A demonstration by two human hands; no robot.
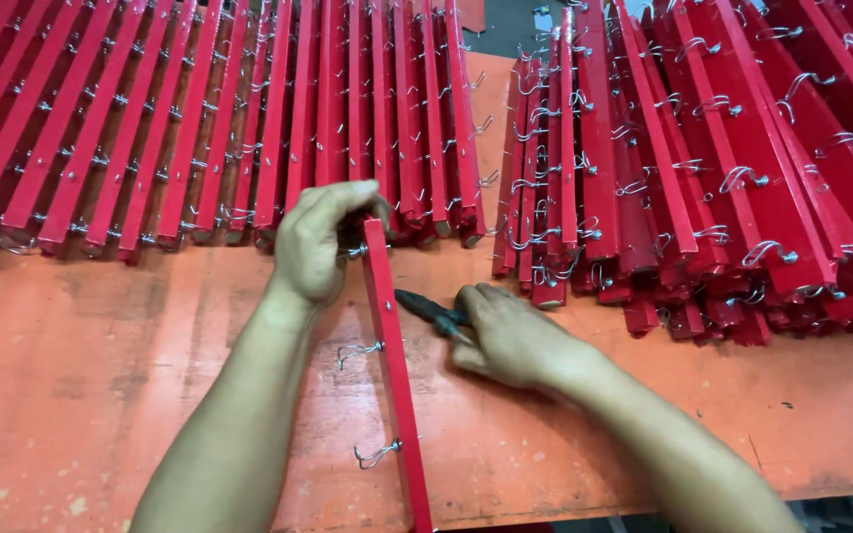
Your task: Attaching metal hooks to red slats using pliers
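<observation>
A red wooden strip (pixel 394 365) with wire hooks (pixel 375 455) on its left side is being held on edge on the orange tabletop (pixel 101 395), running away from the camera. Its far end is being clasped by the left hand (pixel 318 242), the grip closed around it. Dark pliers (pixel 429 312), lying just right of the strip, are being grasped by the right hand (pixel 510 336). Rows of similar red strips (pixel 703 168) are being kept stacked behind.
</observation>
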